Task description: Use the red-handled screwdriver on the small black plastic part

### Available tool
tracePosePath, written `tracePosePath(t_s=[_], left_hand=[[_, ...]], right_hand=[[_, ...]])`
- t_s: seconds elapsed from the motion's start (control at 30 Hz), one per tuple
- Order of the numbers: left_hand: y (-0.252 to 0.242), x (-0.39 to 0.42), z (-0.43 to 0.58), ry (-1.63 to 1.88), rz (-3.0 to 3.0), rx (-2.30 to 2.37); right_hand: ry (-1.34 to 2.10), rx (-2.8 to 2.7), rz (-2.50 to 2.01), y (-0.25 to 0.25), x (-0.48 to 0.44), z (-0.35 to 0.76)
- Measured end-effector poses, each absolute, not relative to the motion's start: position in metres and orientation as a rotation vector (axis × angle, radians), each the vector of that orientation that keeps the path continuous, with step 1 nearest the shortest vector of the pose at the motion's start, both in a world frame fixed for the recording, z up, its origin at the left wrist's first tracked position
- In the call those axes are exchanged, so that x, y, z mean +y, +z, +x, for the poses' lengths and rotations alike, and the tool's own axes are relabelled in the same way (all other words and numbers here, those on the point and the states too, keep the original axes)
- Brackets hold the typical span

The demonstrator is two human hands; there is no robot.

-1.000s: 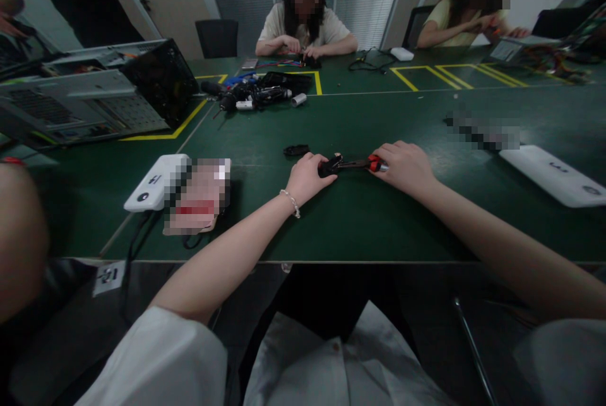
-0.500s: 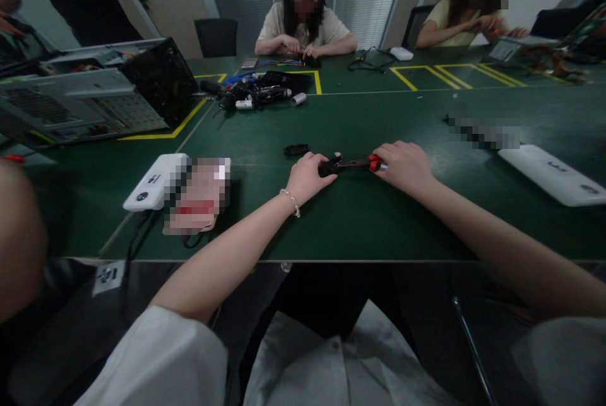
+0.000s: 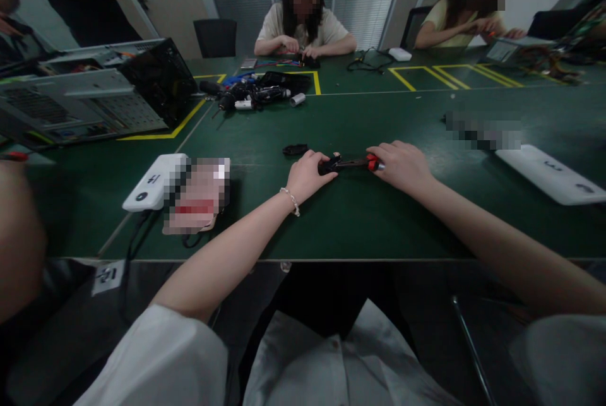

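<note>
Over the green table, my left hand (image 3: 303, 173) is closed around a small black part (image 3: 327, 167) whose kind I cannot make out. My right hand (image 3: 404, 165) grips red-handled pliers (image 3: 372, 162), their metal jaws pointing left and meeting the black part. Whether the jaws are clamped on it is too small to tell. Just beyond my left hand, a separate black plastic piece (image 3: 295, 149) lies on the table.
White power banks lie to the left (image 3: 155, 182) and right (image 3: 552, 172), with a blurred-out phone (image 3: 197, 196) beside the left one. An opened computer case (image 3: 85, 100) stands at far left. Black cables and parts (image 3: 258, 91) lie ahead. Two people work across the table.
Hardly anything differs. Both hands keep their grip and place, with the pliers still against the black part; the view has shifted very slightly.
</note>
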State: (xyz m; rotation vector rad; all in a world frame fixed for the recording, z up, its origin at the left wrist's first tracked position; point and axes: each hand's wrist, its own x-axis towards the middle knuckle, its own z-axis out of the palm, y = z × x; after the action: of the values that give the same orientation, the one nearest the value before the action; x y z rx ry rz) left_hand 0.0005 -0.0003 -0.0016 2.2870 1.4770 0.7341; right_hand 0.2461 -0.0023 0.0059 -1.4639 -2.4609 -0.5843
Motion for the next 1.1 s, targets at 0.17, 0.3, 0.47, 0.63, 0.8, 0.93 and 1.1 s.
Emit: tracePosePath(t_s=[0.17, 0.3, 0.47, 0.63, 0.8, 0.93, 1.1], left_hand=[[-0.0014, 0.0, 0.0012, 0.727, 2.289, 1.503], [-0.0027, 0.0005, 0.001, 0.739, 2.291, 1.497], [-0.0036, 0.0004, 0.0009, 0.741, 2.305, 1.494], [-0.0006, -0.0011, 0.0014, 0.719, 2.286, 1.507], [0.0017, -0.0022, 0.0013, 0.703, 2.275, 1.511], [0.0004, -0.0014, 0.0008, 0.709, 2.276, 1.508], [-0.0022, 0.0003, 0.0009, 0.718, 2.297, 1.51]], right_hand=[[-0.643, -2.475, -1.511, 0.0076, -0.0036, 0.2437], [-0.693, -2.536, -1.507, 0.0111, -0.0045, 0.2424], [-0.721, -2.579, -1.462, 0.0137, -0.0041, 0.2426], [-0.705, -2.592, -1.482, 0.0139, -0.0031, 0.2421], [-0.664, -2.594, -1.536, 0.0136, -0.0022, 0.242], [-0.651, -2.583, -1.525, 0.0132, -0.0016, 0.2425], [-0.638, -2.58, -1.52, 0.0118, -0.0007, 0.243]])
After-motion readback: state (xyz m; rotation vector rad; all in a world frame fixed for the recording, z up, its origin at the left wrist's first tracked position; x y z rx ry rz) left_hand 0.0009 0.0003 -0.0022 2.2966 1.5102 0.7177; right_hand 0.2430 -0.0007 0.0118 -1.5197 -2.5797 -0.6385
